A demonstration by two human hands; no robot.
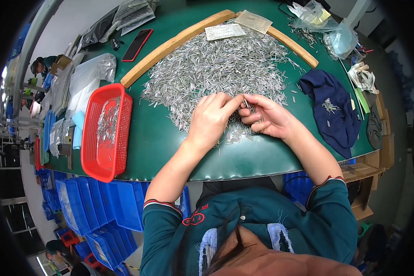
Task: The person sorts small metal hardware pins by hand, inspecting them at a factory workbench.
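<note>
Two hands, left hand [211, 117] & right hand [267, 117], pinch one metal pin [246, 104] together over pin pile [216, 64].

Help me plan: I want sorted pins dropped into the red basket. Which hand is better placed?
Probably the left hand: the red basket lies on its side of the table, while the right hand pinches a pin.

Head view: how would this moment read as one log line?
left hand: on pin pile | right hand: pinching one pin | red basket: some pins inside
</note>
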